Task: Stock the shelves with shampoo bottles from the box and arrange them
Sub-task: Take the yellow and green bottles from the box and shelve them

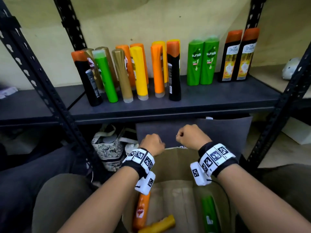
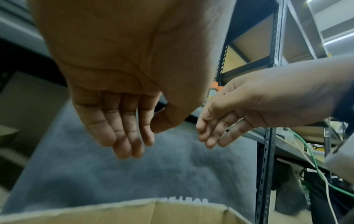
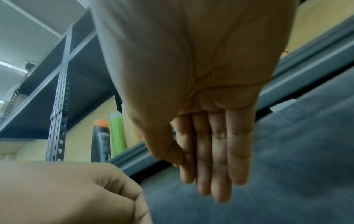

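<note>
A dark shelf (image 1: pixel 218 98) carries a row of upright shampoo bottles: black with orange caps, green, gold, yellow and orange at the left, two green Sunsilk bottles (image 1: pixel 202 63) and two black bottles (image 1: pixel 237 56) at the right. Below me stands an open cardboard box (image 1: pixel 168 165) with an orange bottle (image 1: pixel 141 211), a yellow bottle (image 1: pixel 158 226) and a green bottle (image 1: pixel 209 214) lying inside. My left hand (image 1: pixel 152 142) (image 2: pixel 134 136) and right hand (image 1: pixel 190 134) (image 3: pixel 210 166) hover over the box's far edge, fingers hanging down, holding nothing.
A grey cushion (image 1: pixel 227 130) stands behind the box under the shelf. A patterned tote bag (image 1: pixel 109 148) sits to the left of it. Black rack uprights (image 1: pixel 42 78) (image 1: pixel 277 115) flank the shelf. A white object (image 1: pixel 290 68) lies at the far right.
</note>
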